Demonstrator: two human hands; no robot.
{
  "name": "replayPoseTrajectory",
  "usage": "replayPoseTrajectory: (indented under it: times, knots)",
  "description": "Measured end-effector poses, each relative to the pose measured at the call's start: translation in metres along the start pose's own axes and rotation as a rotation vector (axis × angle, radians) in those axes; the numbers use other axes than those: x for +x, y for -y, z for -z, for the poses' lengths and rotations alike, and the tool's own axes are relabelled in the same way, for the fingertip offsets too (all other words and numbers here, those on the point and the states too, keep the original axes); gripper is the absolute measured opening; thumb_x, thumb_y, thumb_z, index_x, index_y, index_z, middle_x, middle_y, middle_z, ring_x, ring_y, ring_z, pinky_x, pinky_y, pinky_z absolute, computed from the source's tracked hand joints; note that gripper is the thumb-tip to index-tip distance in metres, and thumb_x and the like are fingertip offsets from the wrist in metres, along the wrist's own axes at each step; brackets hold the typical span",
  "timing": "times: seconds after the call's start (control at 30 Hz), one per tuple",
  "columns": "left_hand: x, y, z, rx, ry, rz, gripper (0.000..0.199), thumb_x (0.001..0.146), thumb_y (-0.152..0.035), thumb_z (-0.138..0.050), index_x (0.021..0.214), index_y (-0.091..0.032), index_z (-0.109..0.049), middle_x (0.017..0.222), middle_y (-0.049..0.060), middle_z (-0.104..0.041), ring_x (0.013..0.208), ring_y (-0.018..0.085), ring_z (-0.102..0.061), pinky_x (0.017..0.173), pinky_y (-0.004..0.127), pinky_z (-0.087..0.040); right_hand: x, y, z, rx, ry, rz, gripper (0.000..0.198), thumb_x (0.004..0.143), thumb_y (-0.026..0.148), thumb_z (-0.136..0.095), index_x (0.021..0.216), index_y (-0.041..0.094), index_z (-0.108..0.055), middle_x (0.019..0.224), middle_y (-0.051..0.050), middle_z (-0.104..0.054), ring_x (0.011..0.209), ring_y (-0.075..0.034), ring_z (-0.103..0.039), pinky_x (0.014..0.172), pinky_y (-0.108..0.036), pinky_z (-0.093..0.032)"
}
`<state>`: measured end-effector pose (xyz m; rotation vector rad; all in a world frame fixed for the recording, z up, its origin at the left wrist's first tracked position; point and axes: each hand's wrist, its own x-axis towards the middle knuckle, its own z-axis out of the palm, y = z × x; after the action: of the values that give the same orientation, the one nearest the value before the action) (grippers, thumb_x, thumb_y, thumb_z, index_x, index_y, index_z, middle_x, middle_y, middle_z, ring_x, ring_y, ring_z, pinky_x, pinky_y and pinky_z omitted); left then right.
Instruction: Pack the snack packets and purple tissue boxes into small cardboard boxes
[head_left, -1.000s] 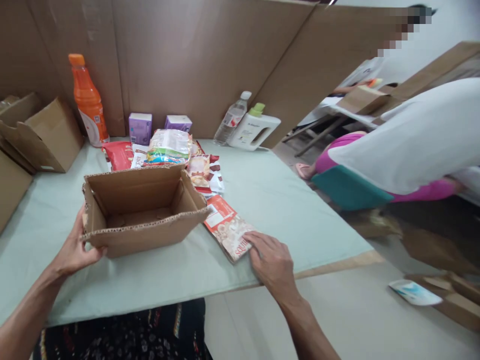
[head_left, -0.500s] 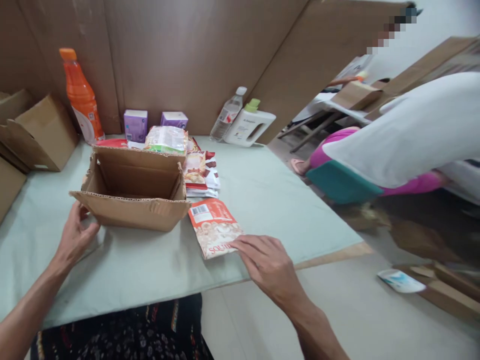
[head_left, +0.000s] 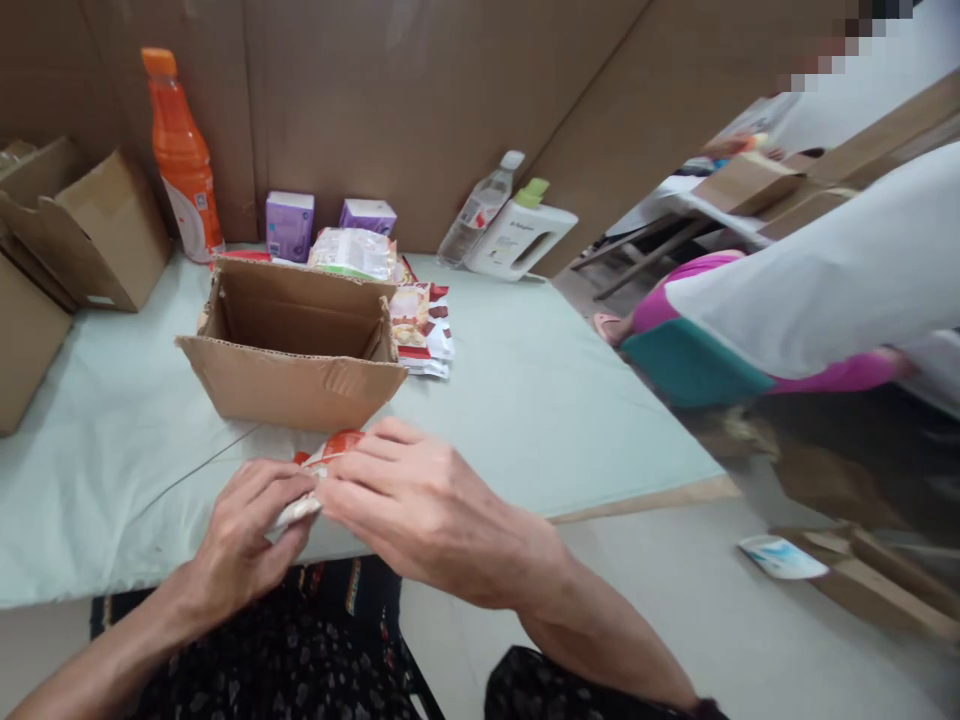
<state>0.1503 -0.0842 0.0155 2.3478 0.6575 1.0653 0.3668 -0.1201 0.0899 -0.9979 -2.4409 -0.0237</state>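
Observation:
Between my two hands, at the table's near edge, is an orange and white food packet (head_left: 341,442), mostly covered by my fingers. My left hand (head_left: 251,525) pinches its left end between thumb and fingers. Closed over its right side is my right hand (head_left: 420,500). Just beyond them stands an open cardboard box (head_left: 292,385), its front flap tilted outward; its floor is hidden from me. Several snack packets (head_left: 420,325) lie stacked behind the box's right side, and a clear-topped packet (head_left: 352,255) rests behind it.
Along the cardboard wall stand an orange drink bottle (head_left: 184,165), two purple boxes (head_left: 291,225), a clear plastic bottle (head_left: 480,210) and a white jug (head_left: 521,235). More cardboard boxes (head_left: 112,235) are at the left. A person in white (head_left: 840,270) sits at the right on a teal stool (head_left: 694,362).
The orange packet has moved left, from the table right of the box to in front of it. My left hand has left the box's side and now grips the packet too.

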Motion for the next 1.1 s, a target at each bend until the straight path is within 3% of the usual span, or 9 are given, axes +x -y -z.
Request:
replayPoseTrajectory:
  times: [0.1, 0.27, 0.4, 0.5, 0.57, 0.7, 0.87, 1.1]
  knots:
    - [-0.01, 0.012, 0.011, -0.122, -0.025, 0.212, 0.018, 0.096, -0.016, -0.064, 0.108, -0.023, -0.075, 0.102, 0.006, -0.08, 0.092, 0.021, -0.075, 0.082, 0.031, -0.061, -0.005, -0.007, -0.005, 0.157, -0.088, -0.054, 0.021, 0.108, 0.035, -0.058, 0.111, 0.017, -0.07, 0.102, -0.008, -0.078, 0.092, -0.02, -0.071, 0.086, -0.036, -0.052]
    - [-0.046, 0.045, 0.041, -0.145, -0.017, 0.554, 0.023, 0.092, -0.032, -0.068, 0.11, -0.022, -0.078, 0.107, 0.006, -0.082, 0.095, 0.024, -0.077, 0.083, 0.032, -0.062, -0.057, -0.031, -0.038, 0.184, -0.11, -0.374, 0.05, 0.1, 0.041, -0.069, 0.144, 0.022, -0.057, 0.132, -0.013, -0.072, 0.12, -0.028, -0.068, 0.102, -0.047, -0.056]
    - [-0.066, 0.066, 0.043, -0.088, -0.036, 0.688, 0.037, 0.09, -0.042, -0.067, 0.119, -0.021, -0.073, 0.117, 0.01, -0.08, 0.113, 0.032, -0.075, 0.102, 0.045, -0.06, -0.086, -0.043, -0.091, 0.28, -0.031, -0.594, 0.057, 0.095, 0.042, -0.073, 0.146, 0.022, -0.057, 0.137, -0.015, -0.069, 0.126, -0.03, -0.066, 0.105, -0.051, -0.057]
    - [-0.068, 0.07, 0.039, -0.036, -0.078, 0.694, 0.046, 0.088, -0.047, -0.069, 0.125, -0.02, -0.069, 0.125, 0.012, -0.078, 0.119, 0.035, -0.072, 0.106, 0.051, -0.058, -0.08, -0.043, -0.123, 0.363, -0.012, -0.635, 0.055, 0.09, 0.041, -0.077, 0.138, 0.019, -0.061, 0.133, -0.016, -0.071, 0.123, -0.032, -0.068, 0.103, -0.052, -0.057]
    - [-0.065, 0.068, 0.04, -0.034, -0.065, 0.656, 0.041, 0.09, -0.044, -0.068, 0.123, -0.021, -0.07, 0.125, 0.012, -0.078, 0.117, 0.034, -0.073, 0.103, 0.049, -0.059, -0.069, -0.039, -0.133, 0.402, -0.017, -0.647, 0.045, 0.089, 0.036, -0.077, 0.13, 0.02, -0.065, 0.125, -0.014, -0.075, 0.113, -0.029, -0.071, 0.099, -0.048, -0.059]
    - [-0.062, 0.06, 0.05, -0.129, 0.016, 0.534, 0.023, 0.092, -0.034, -0.068, 0.112, -0.023, -0.074, 0.113, 0.009, -0.081, 0.104, 0.027, -0.078, 0.088, 0.036, -0.064, -0.051, -0.028, -0.127, 0.399, -0.111, -0.576, 0.019, 0.094, 0.026, -0.069, 0.113, 0.021, -0.069, 0.104, -0.008, -0.078, 0.093, -0.024, -0.074, 0.084, -0.039, -0.06]
    - [-0.066, 0.058, 0.058, -0.248, 0.053, 0.477, 0.02, 0.095, -0.03, -0.069, 0.113, -0.025, -0.074, 0.117, 0.011, -0.08, 0.106, 0.027, -0.078, 0.089, 0.035, -0.064, -0.04, -0.009, -0.1, 0.162, -0.292, -0.374, 0.037, 0.093, 0.028, -0.07, 0.129, 0.019, -0.063, 0.114, -0.014, -0.075, 0.099, -0.029, -0.071, 0.084, -0.045, -0.058]
    - [-0.07, 0.059, 0.057, -0.286, 0.135, 0.471, 0.022, 0.101, -0.025, -0.057, 0.114, -0.026, -0.075, 0.116, 0.01, -0.08, 0.103, 0.025, -0.078, 0.088, 0.034, -0.063, -0.028, -0.002, -0.054, -0.012, -0.338, -0.271, 0.022, 0.099, 0.036, -0.069, 0.112, 0.02, -0.061, 0.102, -0.011, -0.072, 0.094, -0.027, -0.068, 0.083, -0.044, -0.053]
